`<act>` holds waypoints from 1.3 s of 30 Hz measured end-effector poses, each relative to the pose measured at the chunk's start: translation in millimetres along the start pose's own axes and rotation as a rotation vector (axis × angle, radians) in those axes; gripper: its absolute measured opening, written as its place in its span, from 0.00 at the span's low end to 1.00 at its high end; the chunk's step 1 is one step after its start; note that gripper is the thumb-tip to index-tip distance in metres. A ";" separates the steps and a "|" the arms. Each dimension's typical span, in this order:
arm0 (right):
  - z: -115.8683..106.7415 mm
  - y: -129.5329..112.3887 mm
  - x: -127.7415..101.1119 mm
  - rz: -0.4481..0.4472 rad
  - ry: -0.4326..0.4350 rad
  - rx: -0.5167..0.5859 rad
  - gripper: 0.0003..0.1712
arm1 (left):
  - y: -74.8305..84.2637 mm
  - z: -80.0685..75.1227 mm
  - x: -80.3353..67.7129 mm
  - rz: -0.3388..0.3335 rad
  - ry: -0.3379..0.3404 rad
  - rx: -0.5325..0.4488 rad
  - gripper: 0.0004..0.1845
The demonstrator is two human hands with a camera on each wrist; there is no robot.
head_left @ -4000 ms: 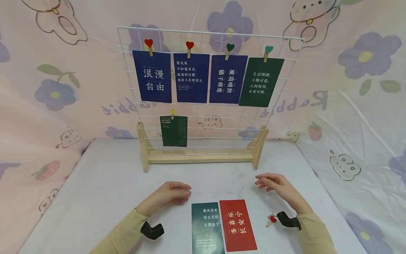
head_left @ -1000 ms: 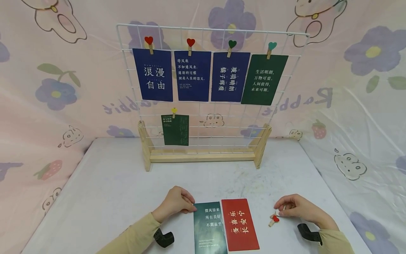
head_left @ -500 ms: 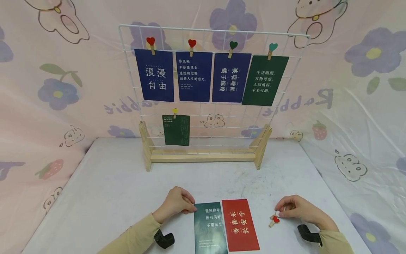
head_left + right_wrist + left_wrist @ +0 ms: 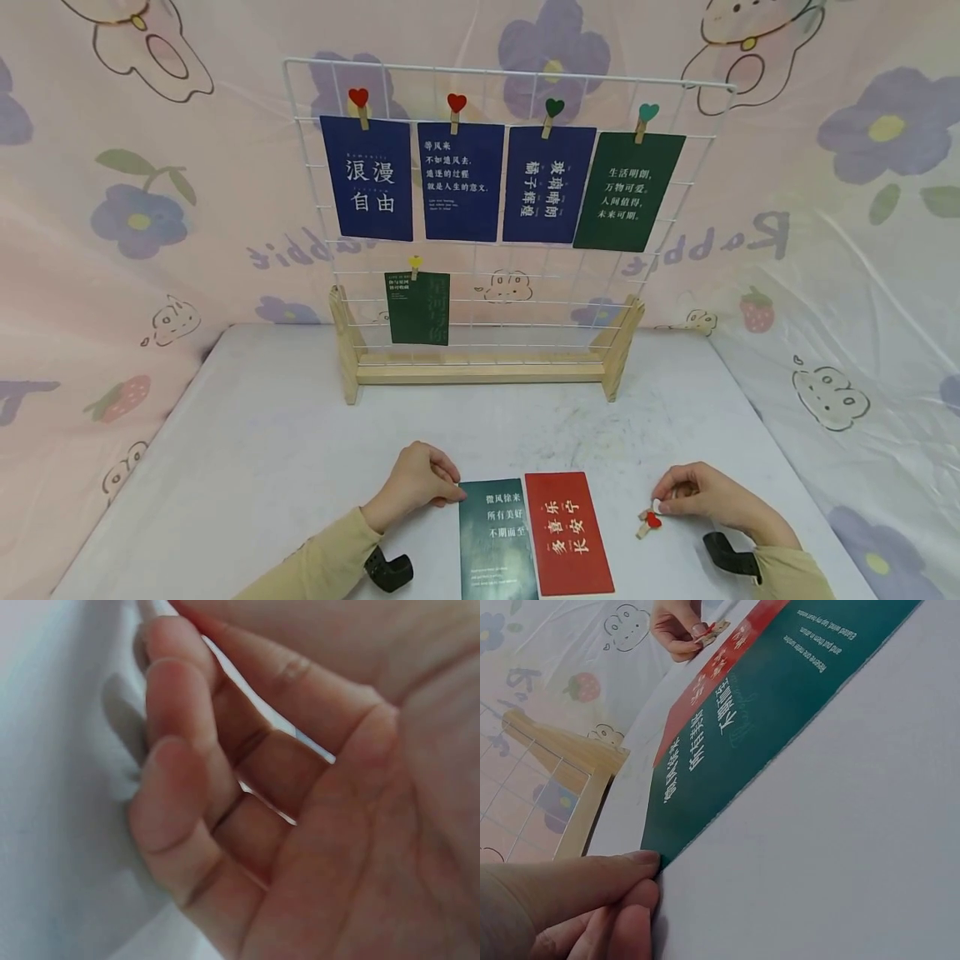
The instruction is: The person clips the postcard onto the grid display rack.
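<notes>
My left hand (image 4: 417, 479) pinches the upper left corner of a teal-green card (image 4: 497, 542) with white writing, thumb on top in the left wrist view. The card lies on the table beside a red card (image 4: 568, 533). At the right, my right hand (image 4: 693, 492) pinches a small clothespin with a white top (image 4: 657, 506) between thumb and forefinger; the fingers hide most of it. Right below those fingertips lies a wooden clothespin with a red heart (image 4: 652, 522). In the right wrist view the other fingers of my right hand (image 4: 247, 772) are curled close over the table.
A white wire grid rack (image 4: 480, 358) on a wooden base stands at the back. Heart clothespins hold three blue cards (image 4: 367, 217) and a green card (image 4: 630, 196) on its upper row. A smaller green card (image 4: 417, 317) hangs lower left. Patterned cloth (image 4: 135, 275) surrounds the table.
Since four seconds ago, my left hand has come to the teal-green card's corner and pinched it. My right hand has moved back toward the clothespins and gripped one. Hardly anything has moved in the last second.
</notes>
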State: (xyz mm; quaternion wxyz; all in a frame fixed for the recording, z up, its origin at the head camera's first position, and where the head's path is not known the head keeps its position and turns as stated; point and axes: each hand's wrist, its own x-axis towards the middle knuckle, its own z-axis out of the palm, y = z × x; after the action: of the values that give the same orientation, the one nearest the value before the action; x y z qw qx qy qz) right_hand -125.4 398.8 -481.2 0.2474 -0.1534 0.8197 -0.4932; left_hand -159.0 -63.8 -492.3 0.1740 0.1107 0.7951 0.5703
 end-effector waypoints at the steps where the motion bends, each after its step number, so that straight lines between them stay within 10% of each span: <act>1: 0.2 -0.3 0.0 -0.002 0.000 0.000 0.10 | 0.1 0.1 -0.4 0.003 0.001 0.006 0.10; 23: 0.9 -3.5 -0.4 0.007 -0.002 -0.003 0.08 | 1.6 2.5 -2.2 0.030 0.021 0.011 0.12; 39: 1.5 -5.6 -0.4 0.058 0.008 0.007 0.10 | -4.1 8.3 -4.9 0.150 0.107 0.222 0.13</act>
State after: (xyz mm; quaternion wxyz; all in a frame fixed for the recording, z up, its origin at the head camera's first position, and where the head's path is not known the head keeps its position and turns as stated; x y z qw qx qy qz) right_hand -124.2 395.3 -476.7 0.2588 -0.1267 0.8230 -0.4895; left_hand -151.1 -59.8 -497.9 0.0748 0.1576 0.8510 0.4953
